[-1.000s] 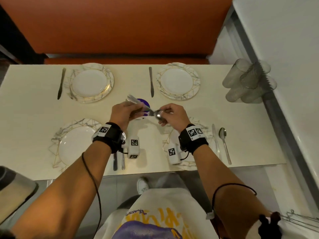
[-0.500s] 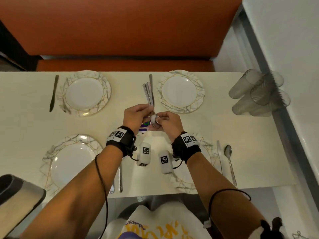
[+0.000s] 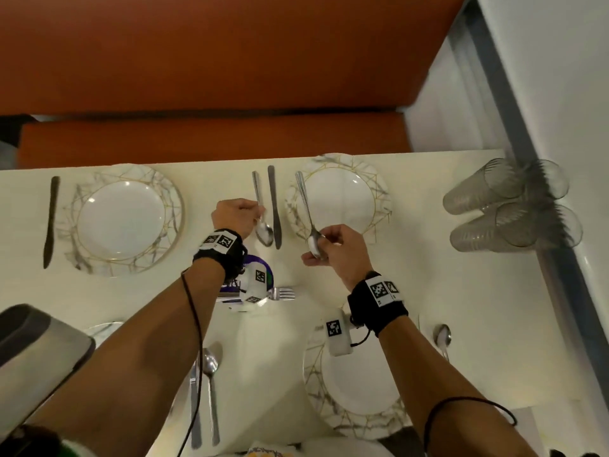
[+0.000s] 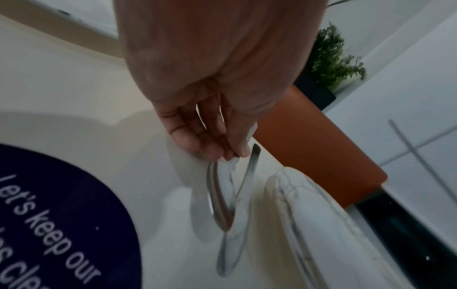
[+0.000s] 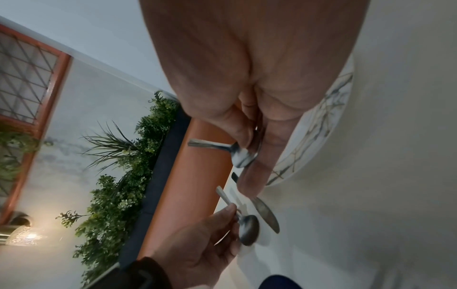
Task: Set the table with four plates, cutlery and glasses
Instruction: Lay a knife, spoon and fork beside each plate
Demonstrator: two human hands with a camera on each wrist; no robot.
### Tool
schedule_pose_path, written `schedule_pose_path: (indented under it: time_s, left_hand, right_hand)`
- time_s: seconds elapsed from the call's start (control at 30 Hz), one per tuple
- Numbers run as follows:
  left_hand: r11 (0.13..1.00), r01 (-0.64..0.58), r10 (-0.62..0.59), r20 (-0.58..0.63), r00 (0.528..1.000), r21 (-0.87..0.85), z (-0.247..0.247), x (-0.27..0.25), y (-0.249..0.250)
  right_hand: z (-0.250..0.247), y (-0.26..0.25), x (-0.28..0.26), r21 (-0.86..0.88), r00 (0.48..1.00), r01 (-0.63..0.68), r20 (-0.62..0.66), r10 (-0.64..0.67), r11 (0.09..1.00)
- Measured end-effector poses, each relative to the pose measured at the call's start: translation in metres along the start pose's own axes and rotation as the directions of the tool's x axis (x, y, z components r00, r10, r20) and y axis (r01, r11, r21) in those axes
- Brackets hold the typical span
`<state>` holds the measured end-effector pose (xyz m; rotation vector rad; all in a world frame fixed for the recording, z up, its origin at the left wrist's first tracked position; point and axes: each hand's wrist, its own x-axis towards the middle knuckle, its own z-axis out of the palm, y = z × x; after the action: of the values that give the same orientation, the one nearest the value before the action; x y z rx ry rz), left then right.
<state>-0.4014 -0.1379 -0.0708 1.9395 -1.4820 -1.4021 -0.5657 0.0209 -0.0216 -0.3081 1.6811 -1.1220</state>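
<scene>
My left hand (image 3: 255, 214) pinches a spoon (image 3: 263, 222) by its handle, just left of the knife (image 3: 275, 206) beside the far right plate (image 3: 339, 199). In the left wrist view the spoon (image 4: 217, 195) hangs bowl down at the table beside that plate's rim (image 4: 309, 205). My right hand (image 3: 316, 250) grips a second spoon (image 3: 304, 202) at its bowl, handle pointing away over the plate; the right wrist view shows its bowl (image 5: 243, 154) between my fingers. The far left plate (image 3: 122, 219) has a knife (image 3: 51, 222) at its left.
Forks (image 3: 280, 293) lie by a purple round sticker (image 3: 263, 263) mid-table. The near right plate (image 3: 356, 390) has a spoon (image 3: 441, 338) beside it; a spoon (image 3: 211, 390) and knife (image 3: 194, 407) lie near left. Clear glasses (image 3: 510, 206) lie stacked at the right edge. An orange bench stands behind.
My hands were together over the sticker with the spoons. They have parted and moved toward the far right plate, the left with one spoon, the right with the other.
</scene>
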Motion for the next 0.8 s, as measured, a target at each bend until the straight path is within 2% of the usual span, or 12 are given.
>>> schedule_pose_path:
  time_s: [0.13, 0.4, 0.8]
  left_hand:
    - [0.997, -0.021, 0.021, 0.0, 1.0, 0.069, 0.006, 0.013, 0.003]
    - [0.984, -0.061, 0.07, -0.046, 0.997, 0.165, 0.007, 0.026, 0.001]
    - [0.994, -0.032, 0.037, -0.049, 0.998, 0.107, 0.005, 0.023, 0.001]
  right_hand:
    - [-0.001, -0.004, 0.005, -0.002, 0.999, 0.048, 0.007, -0.048, 0.999]
    - [0.003, -0.003, 0.007, -0.004, 0.999, 0.053, 0.009, -0.053, 0.999]
    - [0.0, -0.001, 0.008, -0.009, 0.998, 0.058, 0.029, -0.058, 0.998]
